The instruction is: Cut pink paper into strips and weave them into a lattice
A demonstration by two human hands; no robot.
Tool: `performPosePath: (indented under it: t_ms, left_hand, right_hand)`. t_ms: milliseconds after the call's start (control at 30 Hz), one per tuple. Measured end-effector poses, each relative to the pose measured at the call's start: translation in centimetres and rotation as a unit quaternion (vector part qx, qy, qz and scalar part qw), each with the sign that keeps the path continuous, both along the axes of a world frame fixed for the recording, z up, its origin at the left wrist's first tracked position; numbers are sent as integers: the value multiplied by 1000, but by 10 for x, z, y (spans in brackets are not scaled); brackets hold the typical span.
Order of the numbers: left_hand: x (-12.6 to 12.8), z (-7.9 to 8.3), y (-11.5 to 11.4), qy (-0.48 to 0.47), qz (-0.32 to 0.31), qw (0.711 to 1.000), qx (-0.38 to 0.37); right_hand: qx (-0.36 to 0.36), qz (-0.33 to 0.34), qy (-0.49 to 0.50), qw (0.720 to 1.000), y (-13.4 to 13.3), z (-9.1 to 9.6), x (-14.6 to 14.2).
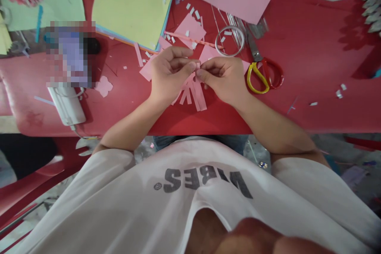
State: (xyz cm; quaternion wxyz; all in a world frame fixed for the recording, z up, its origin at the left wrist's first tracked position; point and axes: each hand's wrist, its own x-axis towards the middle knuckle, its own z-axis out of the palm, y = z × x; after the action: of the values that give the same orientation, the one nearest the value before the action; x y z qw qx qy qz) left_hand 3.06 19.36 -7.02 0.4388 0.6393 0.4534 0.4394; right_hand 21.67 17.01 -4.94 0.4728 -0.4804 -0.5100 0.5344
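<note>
1. and here we are, the left hand (170,74) and the right hand (222,80) come together over the middle of the red table (300,115), knuckles up, fingertips almost touching.
2. both grips are closed tight, thumb pressed to forefinger on each side, and they share a small gathered top of fringed pink paper (194,94).
3. that paper sits right between the hands, just above the tabletop, its cut strips hanging toward the person. pinching only the top seems to leave the fringe free.
4. the forearms lie across the table edge, which looks like a way to steady such fine finger work.
5. just beside the right hand lie scissors (263,76) with yellow and red handles, handy for a quick reach. further ahead, a thin clear ring (229,41), pink offcuts (190,29) and yellow-green card (133,8) spread out.
</note>
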Motion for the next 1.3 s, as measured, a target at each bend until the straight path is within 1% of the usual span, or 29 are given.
performPosePath:
  t_ms: [100,200,300,367,400,467,533,600,667,733,900,1067,1133,1300]
  left_hand:
    - [-2,0,2,2,-19,1000,-14]
    - [-4,3,5,-5,-34,999,-23]
    - [-7,8,9,-10,-32,999,-29]
    - [-10,11,12,3,-28,999,-23]
    - [-12,13,13,29,-34,999,-13]
    - [-13,17,14,125,-60,990,25]
    - [-13,22,12,236,-94,965,64]
    - [-11,24,8,323,-109,936,83]
    - [-8,24,4,379,-115,914,83]
    - [-5,21,3,411,-122,900,78]
    - [-4,15,5,419,-139,895,69]
    - [-3,14,6,420,-151,892,78]
    - [-3,13,7,413,-151,895,74]
    - [-3,9,11,375,-140,915,43]
  right_hand:
    - [21,9,-20,1000,0,5,1]
    - [37,7,-30,999,0,8,2]
    - [46,-6,-25,999,1,4,3]
    - [50,-29,-7,998,3,1,3]
    - [53,-45,5,998,4,-1,4]
    - [63,-84,26,994,8,-3,5]
    - [71,-116,37,990,12,-4,6]
    - [72,-133,50,987,16,-7,8]
    - [74,-142,64,985,19,-10,10]
    - [78,-146,74,983,22,-13,11]
    - [89,-140,88,982,21,-13,10]
    - [64,-137,83,985,20,-10,9]
    - [68,-132,82,985,20,-11,10]
    - [77,-143,74,984,22,-12,10]
